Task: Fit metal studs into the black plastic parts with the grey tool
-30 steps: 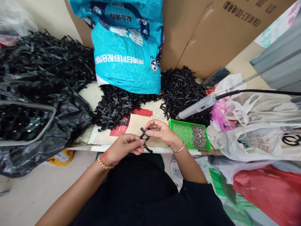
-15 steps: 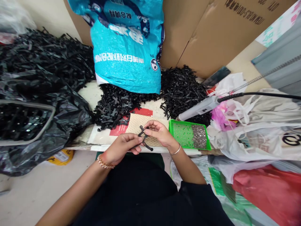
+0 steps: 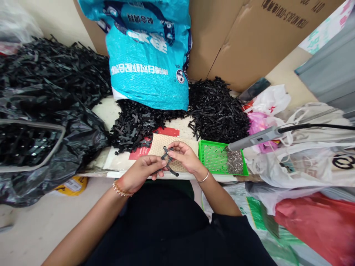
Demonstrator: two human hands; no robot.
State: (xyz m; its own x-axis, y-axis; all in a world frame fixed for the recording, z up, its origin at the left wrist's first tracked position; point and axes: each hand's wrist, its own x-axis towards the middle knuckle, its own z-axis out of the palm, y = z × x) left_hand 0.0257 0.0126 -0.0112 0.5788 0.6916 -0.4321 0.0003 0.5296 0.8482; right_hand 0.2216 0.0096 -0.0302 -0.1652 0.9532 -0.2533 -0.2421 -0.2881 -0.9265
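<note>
My left hand (image 3: 135, 170) pinches black plastic strips (image 3: 173, 172) that cross each other, with rounded ends bearing small holes. My right hand (image 3: 186, 157) has its thumb and fingertips closed on the upper part of the same strips. Both hands hover over a beige textured mat (image 3: 157, 142) at the front of the bench. To the right stands a green perforated tray (image 3: 202, 168), with small metal screws (image 3: 235, 162) heaped in its right part. A grey electric screwdriver (image 3: 252, 139) hangs from its cord, its tip over the tray.
Piles of black plastic parts (image 3: 220, 111) lie behind the mat, with a blue printed sack (image 3: 149, 74) over the middle. At left, black plastic sheeting (image 3: 85, 129) surrounds a grey-rimmed container (image 3: 63, 129) of parts. Plastic bags (image 3: 305, 166) crowd the right side. Cardboard (image 3: 213, 37) stands behind.
The hanging screwdriver has swung to the right and now has its tip above the tray. Both hands keep their hold on the strips, which have shifted only slightly.
</note>
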